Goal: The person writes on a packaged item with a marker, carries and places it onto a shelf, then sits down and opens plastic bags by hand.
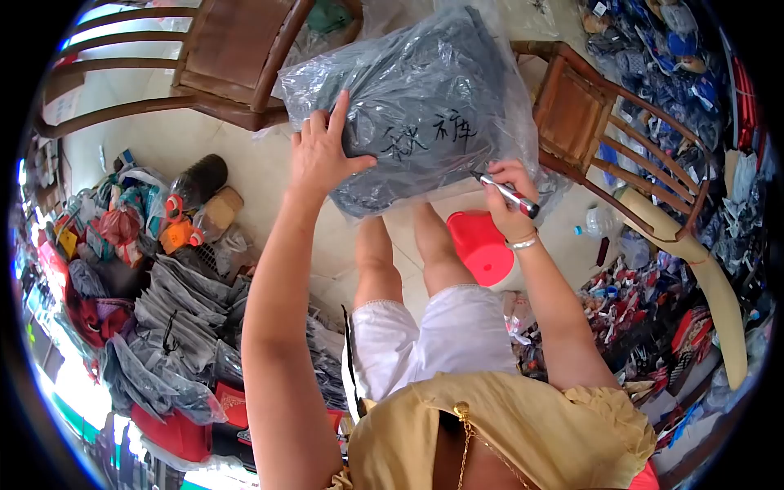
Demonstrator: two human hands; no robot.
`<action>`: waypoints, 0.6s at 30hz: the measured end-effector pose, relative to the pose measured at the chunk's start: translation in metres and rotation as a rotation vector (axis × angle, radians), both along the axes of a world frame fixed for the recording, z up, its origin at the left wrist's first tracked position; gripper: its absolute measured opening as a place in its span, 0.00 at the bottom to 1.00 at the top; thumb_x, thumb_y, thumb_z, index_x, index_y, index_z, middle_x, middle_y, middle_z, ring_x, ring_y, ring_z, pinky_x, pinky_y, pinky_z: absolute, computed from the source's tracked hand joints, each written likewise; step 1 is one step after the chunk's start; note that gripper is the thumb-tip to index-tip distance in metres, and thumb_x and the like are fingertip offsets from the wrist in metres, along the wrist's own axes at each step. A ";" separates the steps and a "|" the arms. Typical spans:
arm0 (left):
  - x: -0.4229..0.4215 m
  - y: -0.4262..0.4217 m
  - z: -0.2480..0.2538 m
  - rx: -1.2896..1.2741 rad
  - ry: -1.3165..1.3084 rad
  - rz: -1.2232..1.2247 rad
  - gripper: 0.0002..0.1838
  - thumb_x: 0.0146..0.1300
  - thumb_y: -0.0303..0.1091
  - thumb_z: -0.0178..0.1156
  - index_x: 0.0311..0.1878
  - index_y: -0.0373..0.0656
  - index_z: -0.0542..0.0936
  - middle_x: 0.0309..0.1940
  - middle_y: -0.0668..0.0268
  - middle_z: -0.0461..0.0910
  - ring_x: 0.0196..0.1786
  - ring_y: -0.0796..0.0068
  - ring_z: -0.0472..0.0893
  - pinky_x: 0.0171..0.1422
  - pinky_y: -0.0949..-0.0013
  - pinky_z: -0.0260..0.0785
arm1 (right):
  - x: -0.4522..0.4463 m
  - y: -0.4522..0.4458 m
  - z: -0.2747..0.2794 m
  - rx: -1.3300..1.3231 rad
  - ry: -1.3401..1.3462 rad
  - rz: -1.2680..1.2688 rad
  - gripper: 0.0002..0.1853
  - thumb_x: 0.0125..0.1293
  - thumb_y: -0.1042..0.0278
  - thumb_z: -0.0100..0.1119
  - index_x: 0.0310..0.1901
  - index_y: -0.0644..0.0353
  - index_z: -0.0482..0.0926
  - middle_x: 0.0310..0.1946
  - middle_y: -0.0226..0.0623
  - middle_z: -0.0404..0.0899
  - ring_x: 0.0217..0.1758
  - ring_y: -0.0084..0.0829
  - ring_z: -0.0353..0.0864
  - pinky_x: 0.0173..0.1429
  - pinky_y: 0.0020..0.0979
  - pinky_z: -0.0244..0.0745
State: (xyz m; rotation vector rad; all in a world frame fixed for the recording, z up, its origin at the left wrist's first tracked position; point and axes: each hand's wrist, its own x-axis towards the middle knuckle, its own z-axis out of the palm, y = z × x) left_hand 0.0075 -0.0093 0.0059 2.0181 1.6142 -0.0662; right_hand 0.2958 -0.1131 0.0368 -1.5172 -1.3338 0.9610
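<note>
A large clear plastic bag [425, 90] packed with dark grey fabric lies in front of me, bridging the two wooden chairs. Black handwritten characters [429, 135] mark its near side. My left hand [322, 151] rests flat on the bag's left part, thumb and fingers spread. In my right hand [510, 200] is a black, white and red marker pen [514, 198], its dark tip at the bag's lower right, close to the writing. Whether the tip touches the plastic I cannot tell.
Wooden chairs stand at left [233, 53] and right [576, 106]. A red plastic stool [482, 249] is by my legs. Piles of bagged grey goods [180, 302] lie on the left, patterned packets [621, 302] on the right. A plastic bottle [600, 220] lies on the floor.
</note>
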 end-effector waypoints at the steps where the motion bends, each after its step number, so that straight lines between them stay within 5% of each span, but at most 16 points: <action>1: -0.003 -0.004 0.009 0.085 -0.092 -0.009 0.60 0.35 0.43 0.74 0.72 0.49 0.49 0.47 0.58 0.69 0.52 0.57 0.70 0.51 0.55 0.63 | -0.008 0.003 0.008 -0.040 0.108 -0.045 0.06 0.52 0.80 0.59 0.32 0.64 0.72 0.35 0.43 0.76 0.40 0.34 0.80 0.42 0.30 0.75; 7: 0.038 -0.075 0.044 0.193 -0.659 0.125 0.54 0.40 0.21 0.63 0.70 0.32 0.43 0.52 0.54 0.72 0.47 0.54 0.72 0.52 0.58 0.63 | -0.033 0.004 0.058 -0.132 0.274 0.151 0.08 0.56 0.81 0.53 0.38 0.64 0.70 0.41 0.46 0.73 0.44 0.31 0.76 0.49 0.30 0.74; 18: 0.060 -0.116 0.061 0.263 -0.788 0.142 0.54 0.41 0.19 0.60 0.71 0.36 0.41 0.53 0.52 0.73 0.44 0.54 0.74 0.45 0.57 0.61 | -0.073 0.013 0.071 -0.044 0.190 0.261 0.09 0.46 0.76 0.62 0.30 0.61 0.74 0.28 0.37 0.76 0.31 0.33 0.76 0.35 0.30 0.71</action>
